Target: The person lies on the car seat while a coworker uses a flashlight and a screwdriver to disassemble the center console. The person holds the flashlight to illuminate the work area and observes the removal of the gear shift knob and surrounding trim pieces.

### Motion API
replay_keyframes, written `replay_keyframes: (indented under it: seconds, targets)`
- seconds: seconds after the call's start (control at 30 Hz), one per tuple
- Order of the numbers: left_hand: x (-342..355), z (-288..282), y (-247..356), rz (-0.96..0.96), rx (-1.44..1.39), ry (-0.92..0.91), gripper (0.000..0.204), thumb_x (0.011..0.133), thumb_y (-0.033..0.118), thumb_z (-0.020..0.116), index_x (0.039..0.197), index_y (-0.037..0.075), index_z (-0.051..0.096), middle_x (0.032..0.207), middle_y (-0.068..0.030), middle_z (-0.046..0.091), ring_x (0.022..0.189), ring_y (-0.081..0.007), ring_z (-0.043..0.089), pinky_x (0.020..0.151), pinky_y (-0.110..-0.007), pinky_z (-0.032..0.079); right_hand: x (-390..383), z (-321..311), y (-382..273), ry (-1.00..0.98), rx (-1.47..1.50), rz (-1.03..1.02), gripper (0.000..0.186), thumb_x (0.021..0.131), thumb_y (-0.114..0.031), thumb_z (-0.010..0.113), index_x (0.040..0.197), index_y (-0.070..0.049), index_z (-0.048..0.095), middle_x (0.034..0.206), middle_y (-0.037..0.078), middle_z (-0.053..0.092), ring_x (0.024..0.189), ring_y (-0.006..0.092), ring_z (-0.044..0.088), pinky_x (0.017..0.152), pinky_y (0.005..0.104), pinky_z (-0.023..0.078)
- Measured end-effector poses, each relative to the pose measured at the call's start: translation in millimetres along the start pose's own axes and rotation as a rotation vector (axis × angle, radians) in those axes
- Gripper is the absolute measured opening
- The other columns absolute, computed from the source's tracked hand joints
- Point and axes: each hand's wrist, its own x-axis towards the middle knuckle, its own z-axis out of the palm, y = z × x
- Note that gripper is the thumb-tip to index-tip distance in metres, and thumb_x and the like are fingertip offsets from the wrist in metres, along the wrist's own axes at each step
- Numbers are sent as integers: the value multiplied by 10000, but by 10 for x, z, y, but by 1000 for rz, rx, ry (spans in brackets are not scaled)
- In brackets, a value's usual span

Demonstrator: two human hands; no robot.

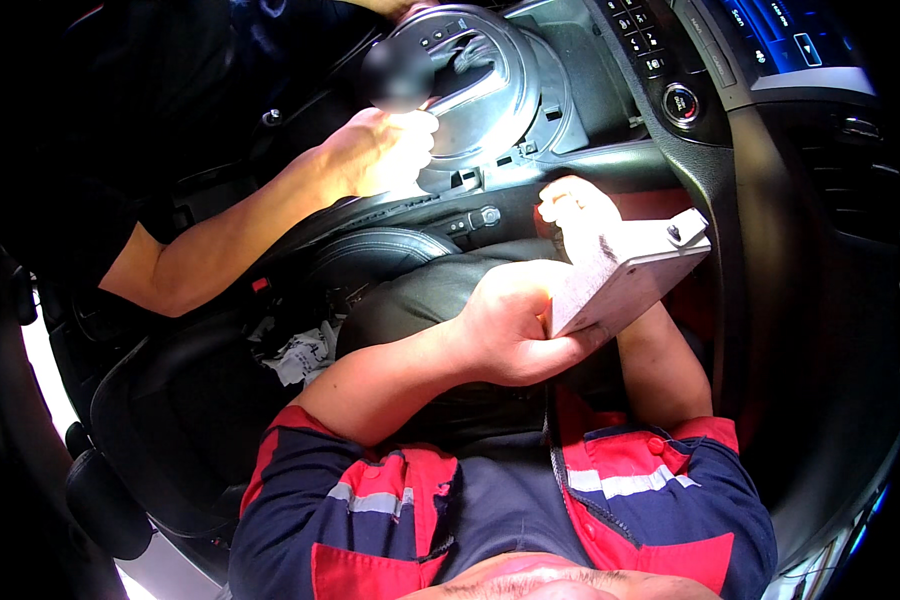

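Observation:
My left hand (518,322) grips a flat light-grey metal box (625,275) by its near left end, with the thumb along the lower edge. The box is held tilted above my lap, and a small tab with a screw (685,230) sits at its far right corner. Behind the box is my right hand (578,208), its fingers curled; the box covers part of the palm, and what those fingers hold, if anything, is hidden. Another person's hand (385,150), closed, is at the glossy gear shift trim panel (470,140), beside a blurred round shape.
The console stretches across the top, with a black button panel (635,40), a round start knob (681,104) and a lit blue screen (785,35). A seat belt buckle (260,286) and crumpled white wrapping (305,355) lie left of me. The dashboard edge (745,220) curves down my right side.

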Motion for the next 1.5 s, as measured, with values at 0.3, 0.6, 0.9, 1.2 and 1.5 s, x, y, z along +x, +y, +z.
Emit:
replay_keyframes:
  seconds: [0.3,0.6,0.9,1.2,1.5]
  targets:
    - [4,31,-12,-3,2,51,111,768,121,698,824,42,643,763,-119,641,713,-287,653,653,-347,506,-9,6,-15,6,63,50,104,936,-87,525,966,-18,598,789,5,570,727,94,545,684,231,456]
    - [0,1,-17,8,-5,1,61,803,44,654,850,6,649,827,-107,663,741,-205,641,699,-304,494,-6,-45,42,-36,35,19,144,952,-122,501,1015,-17,576,838,8,565,761,85,546,703,227,459]
    - [-11,1,-20,-13,-10,-9,61,803,43,642,850,4,647,829,-108,663,740,-201,638,700,-302,495,-15,-78,72,-64,24,8,188,968,-156,476,1063,-15,555,886,11,561,794,77,547,721,222,462]
    - [-7,-4,-8,4,4,2,72,807,43,652,868,5,645,836,-99,655,750,-191,632,701,-302,492,-3,-127,130,-97,23,-3,233,985,-191,451,1112,-14,534,934,14,557,827,68,549,740,217,465]
    - [-16,-7,18,-54,4,-9,75,820,45,656,879,2,644,852,-99,656,770,-171,624,711,-297,487,-30,-64,63,-119,-375,-384,129,932,-109,496,998,-20,562,944,48,566,851,111,551,776,248,465]
